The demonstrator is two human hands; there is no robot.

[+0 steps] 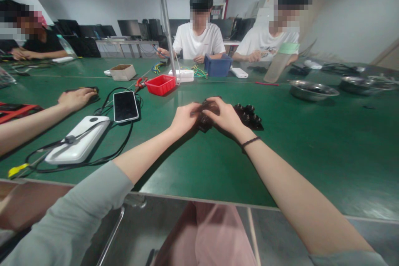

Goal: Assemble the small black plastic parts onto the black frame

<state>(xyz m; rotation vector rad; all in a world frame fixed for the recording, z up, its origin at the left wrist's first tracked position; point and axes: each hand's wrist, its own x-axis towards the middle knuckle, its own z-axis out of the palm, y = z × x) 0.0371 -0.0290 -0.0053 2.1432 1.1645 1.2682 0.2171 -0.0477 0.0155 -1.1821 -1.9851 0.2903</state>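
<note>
My left hand (186, 117) and my right hand (227, 117) meet over the middle of the green table (193, 166). Between them is a small dark part (205, 124), mostly covered by the fingers. Both hands are closed, with fingertips pressed on this part; its exact kind cannot be made out. Just beyond my right hand lies a cluster of dark pieces with shiny round tops (249, 115). A dark band circles my right wrist.
A smartphone (125, 106), a white power bank (79, 139) and black cables lie left. Another person's hand (77, 99) rests farther left. Beyond are a red bin (161, 84), pliers (141, 84) and a blue bin (217, 65). Metal bowls (313, 90) stand right; people sit opposite.
</note>
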